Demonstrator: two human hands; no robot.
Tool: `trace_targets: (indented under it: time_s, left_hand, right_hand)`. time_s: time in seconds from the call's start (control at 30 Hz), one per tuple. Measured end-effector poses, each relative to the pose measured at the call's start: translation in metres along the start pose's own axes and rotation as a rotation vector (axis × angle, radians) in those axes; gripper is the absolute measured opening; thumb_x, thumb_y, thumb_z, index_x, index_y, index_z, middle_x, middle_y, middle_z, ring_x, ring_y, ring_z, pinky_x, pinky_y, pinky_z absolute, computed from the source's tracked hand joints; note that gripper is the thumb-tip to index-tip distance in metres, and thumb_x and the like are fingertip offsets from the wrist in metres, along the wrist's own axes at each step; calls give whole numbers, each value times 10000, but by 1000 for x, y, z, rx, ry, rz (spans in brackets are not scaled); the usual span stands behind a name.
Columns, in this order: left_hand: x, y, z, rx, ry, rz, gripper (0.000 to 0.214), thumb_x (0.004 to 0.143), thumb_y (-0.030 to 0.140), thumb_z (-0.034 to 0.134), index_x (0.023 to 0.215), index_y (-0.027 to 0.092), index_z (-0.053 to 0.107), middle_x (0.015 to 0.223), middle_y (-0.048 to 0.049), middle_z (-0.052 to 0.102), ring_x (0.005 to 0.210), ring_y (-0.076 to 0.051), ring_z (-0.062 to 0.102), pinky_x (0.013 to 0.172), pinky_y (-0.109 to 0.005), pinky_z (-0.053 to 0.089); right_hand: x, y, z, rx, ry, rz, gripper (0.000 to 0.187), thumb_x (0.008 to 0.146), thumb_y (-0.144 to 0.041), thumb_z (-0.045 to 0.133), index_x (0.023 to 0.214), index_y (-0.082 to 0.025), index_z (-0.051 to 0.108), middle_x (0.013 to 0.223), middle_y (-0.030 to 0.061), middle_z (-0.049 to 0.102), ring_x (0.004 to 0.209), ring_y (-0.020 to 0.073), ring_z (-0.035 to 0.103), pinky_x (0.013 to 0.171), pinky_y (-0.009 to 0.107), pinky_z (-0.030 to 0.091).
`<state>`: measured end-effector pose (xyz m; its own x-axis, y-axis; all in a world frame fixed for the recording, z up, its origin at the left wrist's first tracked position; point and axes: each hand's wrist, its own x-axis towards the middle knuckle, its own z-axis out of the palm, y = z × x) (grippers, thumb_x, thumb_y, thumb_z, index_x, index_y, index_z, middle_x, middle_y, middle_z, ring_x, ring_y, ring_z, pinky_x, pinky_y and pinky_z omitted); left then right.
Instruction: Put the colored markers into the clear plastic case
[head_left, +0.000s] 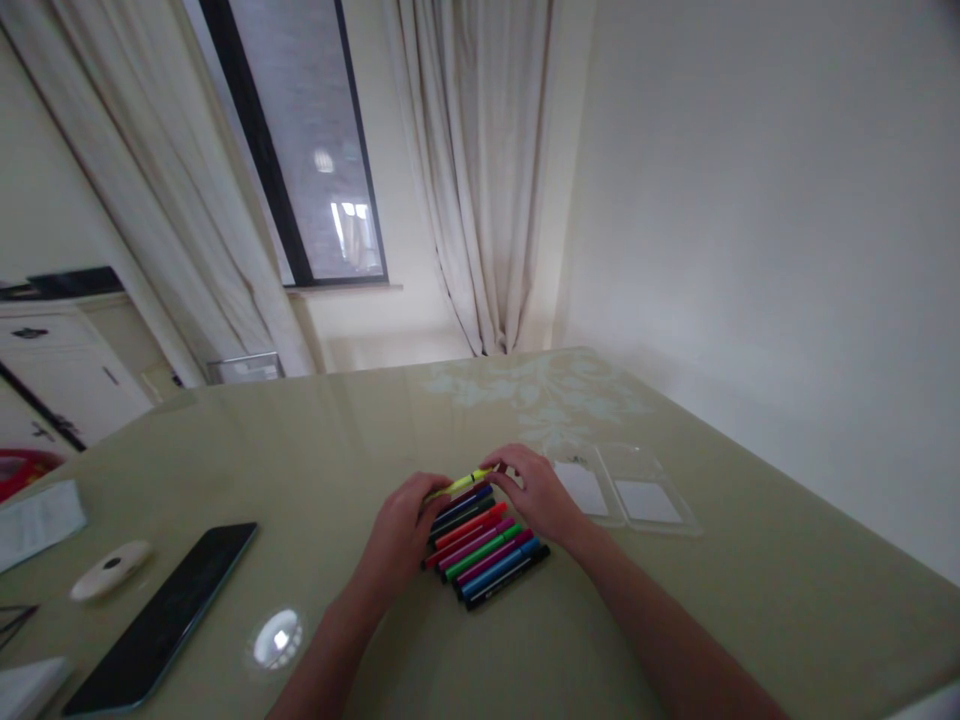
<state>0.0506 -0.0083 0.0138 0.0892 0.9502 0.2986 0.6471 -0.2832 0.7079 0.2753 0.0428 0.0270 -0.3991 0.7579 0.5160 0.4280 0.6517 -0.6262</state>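
Both hands meet over a row of several coloured marker pens lying side by side on the pale green table. A yellow-green marker is pinched at its two ends, my left hand at the left end and my right hand at the right end. It sits at the far edge of the row, just above a dark blue pen. The fingers of both hands are curled closed around it. The nearest pen in the row is black.
A clear plastic case lies open to the right of my right hand. At the left lie a dark phone or tablet, a small white oval device and papers. A wall stands to the right; curtains and a window are behind.
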Motion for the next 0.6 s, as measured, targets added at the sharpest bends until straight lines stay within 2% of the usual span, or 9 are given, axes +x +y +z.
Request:
trace_targets:
  time_s: [0.23, 0.43, 0.6]
  left_hand:
    - [-2, 6, 2, -32, 79, 66, 254, 950, 356, 519, 986, 235, 739, 946, -51, 739, 890, -217, 684, 806, -314, 517]
    - [-3, 6, 7, -47, 82, 62, 241, 949, 342, 539, 984, 236, 752, 927, -36, 750, 862, -202, 686, 787, -299, 514]
    - [-3, 3, 7, -29, 51, 78, 235, 966, 357, 538, 991, 247, 745, 948, -22, 758, 873, -195, 689, 796, -295, 507]
  right_hand:
    - [1, -1, -4, 115, -12, 74, 126, 932, -298, 683, 942, -228, 787, 858, 31, 768, 784, 182, 673, 730, 295, 496]
    - [1, -3, -1, 218, 18, 83, 104, 884, -298, 728, 873, -222, 798, 813, 28, 776, 757, 177, 684, 729, 290, 508]
    - [2, -9, -2, 215, -18, 106, 99, 872, -299, 739, 871, -221, 799, 802, 20, 775, 742, 173, 680, 711, 282, 496]
